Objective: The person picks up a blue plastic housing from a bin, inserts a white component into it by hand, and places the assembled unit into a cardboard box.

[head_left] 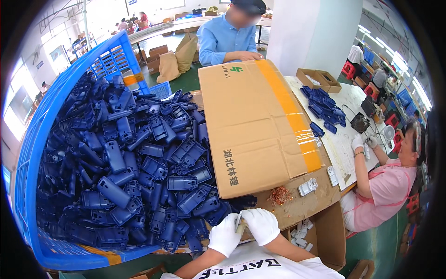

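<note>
My left hand [225,236] and my right hand [261,226], both in white gloves, meet close to my body at the table's front edge. Their fingers are closed around a small pale piece [240,227], mostly covered by the gloves, so its kind does not show. Just beyond my right hand lies a heap of small copper-coloured metal parts [280,196]. A white plastic housing [307,187] rests to the right of that heap. Left of my hands, many dark blue plastic housings [139,172] are piled up, some reaching close to my left glove.
A large blue crate [35,139] holds the blue housings. A taped cardboard box [251,125] stands ahead. An open carton [329,230] with white housings sits low at right. One person [227,37] is across the table; another [383,186] works at right, near more blue housings [324,106].
</note>
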Tool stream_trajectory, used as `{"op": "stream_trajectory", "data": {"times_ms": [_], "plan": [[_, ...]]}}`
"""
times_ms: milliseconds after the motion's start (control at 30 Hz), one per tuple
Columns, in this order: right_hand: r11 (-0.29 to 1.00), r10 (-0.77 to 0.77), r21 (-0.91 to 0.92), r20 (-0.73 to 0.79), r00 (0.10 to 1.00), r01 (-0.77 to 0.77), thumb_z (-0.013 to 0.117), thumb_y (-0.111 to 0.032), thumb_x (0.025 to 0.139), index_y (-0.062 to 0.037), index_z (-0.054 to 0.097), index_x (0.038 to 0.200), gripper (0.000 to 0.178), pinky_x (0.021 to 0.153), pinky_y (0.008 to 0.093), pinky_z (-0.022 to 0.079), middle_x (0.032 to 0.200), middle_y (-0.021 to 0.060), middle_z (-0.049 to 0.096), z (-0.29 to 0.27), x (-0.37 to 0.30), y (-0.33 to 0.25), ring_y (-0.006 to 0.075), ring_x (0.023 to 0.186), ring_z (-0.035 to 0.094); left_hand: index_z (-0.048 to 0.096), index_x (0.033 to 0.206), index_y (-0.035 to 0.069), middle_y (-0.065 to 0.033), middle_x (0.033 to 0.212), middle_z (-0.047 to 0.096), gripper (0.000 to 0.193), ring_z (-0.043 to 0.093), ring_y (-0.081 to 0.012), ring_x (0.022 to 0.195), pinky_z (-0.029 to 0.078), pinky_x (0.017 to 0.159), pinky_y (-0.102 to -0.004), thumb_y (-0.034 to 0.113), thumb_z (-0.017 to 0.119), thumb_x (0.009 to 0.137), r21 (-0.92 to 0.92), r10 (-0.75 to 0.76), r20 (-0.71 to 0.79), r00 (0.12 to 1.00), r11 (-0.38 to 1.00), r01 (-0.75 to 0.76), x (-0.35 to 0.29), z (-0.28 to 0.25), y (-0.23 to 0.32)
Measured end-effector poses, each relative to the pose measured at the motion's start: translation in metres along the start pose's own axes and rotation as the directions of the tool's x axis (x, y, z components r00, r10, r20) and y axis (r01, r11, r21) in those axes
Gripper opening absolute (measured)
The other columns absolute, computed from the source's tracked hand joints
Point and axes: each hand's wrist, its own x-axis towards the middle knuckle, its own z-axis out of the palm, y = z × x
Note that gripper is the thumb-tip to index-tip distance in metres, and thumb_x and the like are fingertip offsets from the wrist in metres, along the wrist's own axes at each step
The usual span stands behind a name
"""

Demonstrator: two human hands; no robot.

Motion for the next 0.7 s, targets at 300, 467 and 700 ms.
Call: {"op": "stream_trajectory", "data": {"times_ms": [300,467,700], "plan": [[0.993,-0.034,0.115,-0.041,0.999,0.039,0.067,-0.02,0.076,-0.0124,0.058,0.096,0.023,0.071,0.0385,0.05,0.086,0.0057,0.061,0.001,0.008,0.016,0.0266,0.079,0.06,0.058,0.107,0.012,-0.0126,0.091,0.067,0.023,0.067,-0.0352,0.074,0.055,0.063,-0.0448,0.021,0.065,0.086,0.022,0.048,0.019,0.999,0.999,-0.049,-0.001,0.0,-0.008],[0.99,0.034,0.129,0.118,0.992,-0.049,0.07,-0.028,0.077,-0.0127,0.06,0.097,0.027,0.069,0.0403,0.052,0.087,0.0088,0.064,-0.003,0.013,0.027,0.0286,0.079,0.064,0.06,0.108,0.013,-0.0111,0.091,0.067,0.023,0.067,-0.0338,0.073,0.055,0.062,-0.0432,0.02,0.064,0.086,0.051,0.083,0.036,0.996,0.995,-0.085,0.0,-0.008,-0.005],[0.956,0.053,0.27,0.234,0.971,-0.117,0.07,-0.031,0.082,-0.0136,0.063,0.104,0.029,0.069,0.0399,0.054,0.09,0.0106,0.068,0.004,0.007,0.034,0.0285,0.08,0.067,0.061,0.109,0.013,-0.0098,0.091,0.067,0.024,0.068,-0.0315,0.072,0.055,0.06,-0.0402,0.022,0.064,0.088,0.056,0.092,-0.009,0.996,0.994,-0.092,-0.002,-0.009,-0.004]]}}
